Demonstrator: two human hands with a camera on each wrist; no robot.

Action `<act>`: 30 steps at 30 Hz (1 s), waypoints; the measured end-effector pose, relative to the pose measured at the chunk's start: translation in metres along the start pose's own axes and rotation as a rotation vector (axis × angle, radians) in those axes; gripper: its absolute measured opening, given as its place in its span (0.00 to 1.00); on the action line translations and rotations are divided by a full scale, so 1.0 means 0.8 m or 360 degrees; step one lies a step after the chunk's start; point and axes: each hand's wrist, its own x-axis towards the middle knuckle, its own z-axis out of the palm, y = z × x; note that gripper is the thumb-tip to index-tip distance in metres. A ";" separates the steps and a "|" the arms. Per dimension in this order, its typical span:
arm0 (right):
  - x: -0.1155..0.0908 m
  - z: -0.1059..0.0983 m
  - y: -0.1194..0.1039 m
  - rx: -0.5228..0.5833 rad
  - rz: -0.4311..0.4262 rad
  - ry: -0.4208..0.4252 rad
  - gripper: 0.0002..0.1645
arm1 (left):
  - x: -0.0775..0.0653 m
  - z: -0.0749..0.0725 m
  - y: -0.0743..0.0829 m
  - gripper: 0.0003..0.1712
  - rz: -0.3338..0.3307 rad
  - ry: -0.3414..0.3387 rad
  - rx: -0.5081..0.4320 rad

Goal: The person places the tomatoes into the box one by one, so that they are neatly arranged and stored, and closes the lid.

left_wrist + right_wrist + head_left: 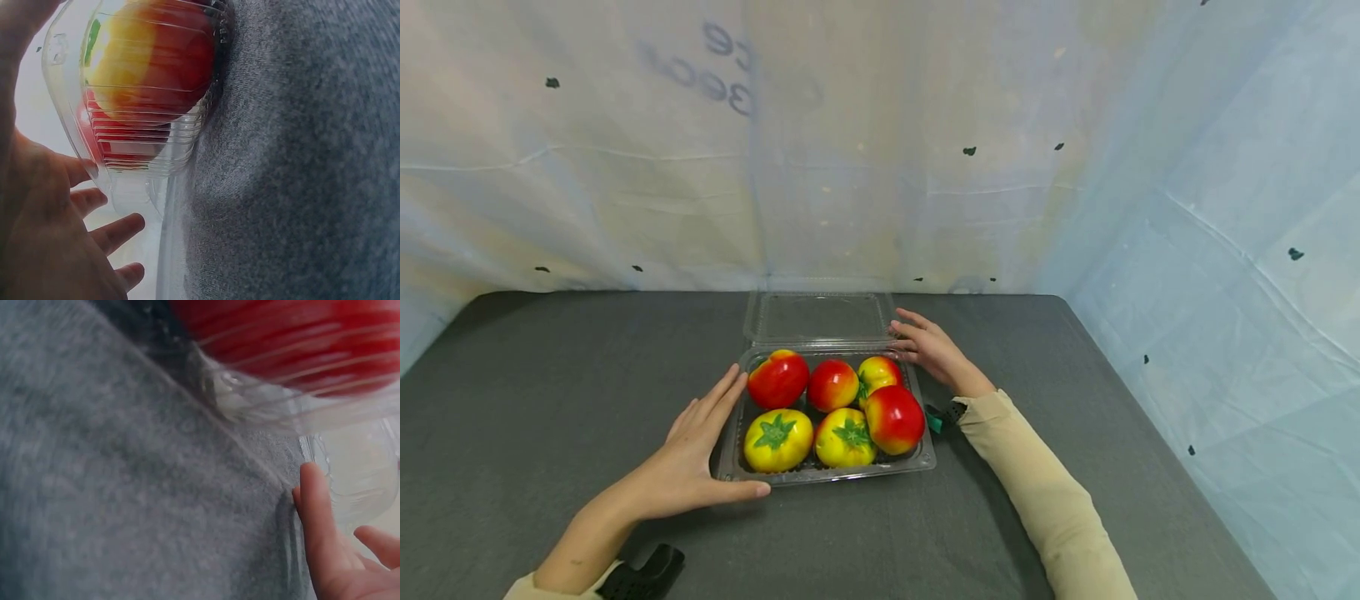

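Note:
A clear plastic clamshell box (827,477) lies with its lid (822,321) folded back toward the wall. Inside sit several glossy red-and-yellow fruits like tomatoes, among them a red one (895,419) at the front right and a yellow one (778,440) with a green star-shaped calyx at the front left. My left hand (688,462) spreads along the box's left side, thumb extended by the front edge, fingertips at the rim. At the right, my right hand (934,350) has its fingers extended by the lid's right edge near the hinge. In the right wrist view, its fingers (319,519) look straight.
The dark grey cloth-covered table (587,358) reaches back to a pale sheet wall (865,167) close behind the lid. Another sheet wall (1225,275) borders the right side. Black straps circle both wrists.

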 end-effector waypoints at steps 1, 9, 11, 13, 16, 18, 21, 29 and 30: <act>0.001 0.000 0.000 0.0019 0.0007 -0.0010 0.35 | 0.000 0.000 0.001 0.71 -0.0001 0.0000 0.0001; 0.003 -0.001 0.004 0.0090 -0.0031 -0.0121 0.34 | 0.000 0.001 0.004 0.71 -0.0020 -0.0007 -0.0016; 0.003 -0.001 0.006 0.0087 -0.0055 -0.0141 0.35 | 0.001 0.001 0.003 0.71 -0.0025 -0.0009 -0.0018; 0.003 -0.001 0.007 0.0089 -0.0074 -0.0149 0.35 | 0.001 0.001 0.003 0.71 -0.0028 -0.0009 -0.0019; 0.003 -0.001 0.008 0.0097 -0.0097 -0.0161 0.35 | 0.001 0.002 0.002 0.71 -0.0029 -0.0007 -0.0014; 0.002 -0.001 0.008 0.0121 -0.0102 -0.0162 0.36 | 0.001 0.002 0.002 0.71 -0.0030 -0.0005 -0.0013; 0.001 -0.001 0.008 0.0147 -0.0115 -0.0169 0.36 | 0.001 0.003 0.002 0.71 -0.0031 -0.0004 -0.0016; -0.001 -0.004 0.008 0.0108 -0.0191 -0.0170 0.37 | 0.002 0.004 0.002 0.71 -0.0024 -0.0003 -0.0008; -0.001 -0.004 0.008 0.0109 -0.0206 -0.0173 0.37 | 0.002 0.004 0.002 0.71 -0.0020 -0.0001 -0.0004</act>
